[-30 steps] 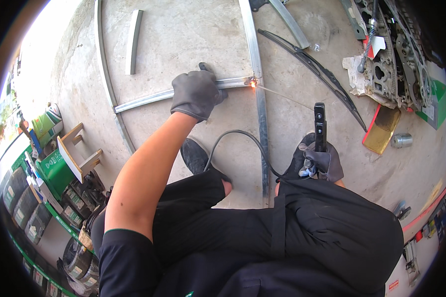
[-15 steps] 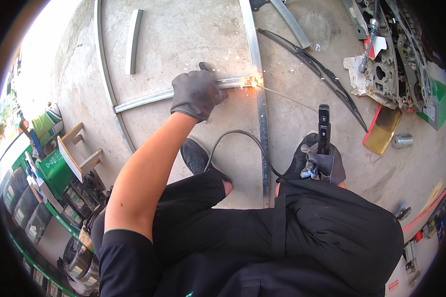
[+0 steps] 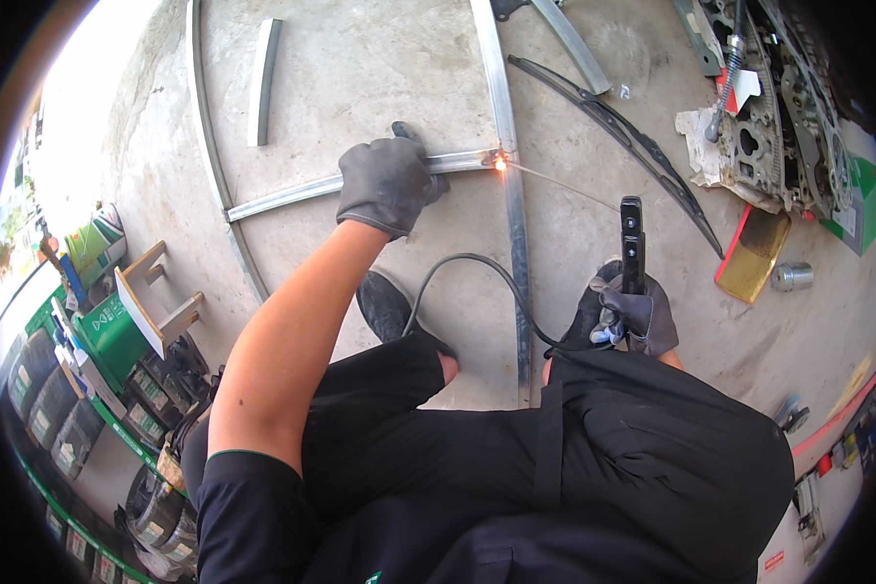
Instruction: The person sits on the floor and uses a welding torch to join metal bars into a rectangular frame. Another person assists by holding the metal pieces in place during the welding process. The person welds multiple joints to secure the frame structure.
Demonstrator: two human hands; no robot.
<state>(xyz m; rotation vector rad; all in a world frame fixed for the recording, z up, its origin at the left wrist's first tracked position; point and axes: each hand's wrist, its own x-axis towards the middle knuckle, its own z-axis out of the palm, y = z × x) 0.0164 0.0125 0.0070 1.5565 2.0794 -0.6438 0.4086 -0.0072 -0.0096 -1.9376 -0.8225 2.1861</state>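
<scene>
Near right, a gloved right hand curls its fingers around a black electrode holder; farther left, the left hand wraps its fingers over a metal crossbar; beyond, a thin rod reaches its glowing joint.

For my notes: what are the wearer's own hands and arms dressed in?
The left hand and right hand wear dark grey gloves; the left one shows a pale seam near its cuff. The left arm has a short, near-black sleeve with thin green edging, forearm bare. No right sleeve is visible.
</scene>
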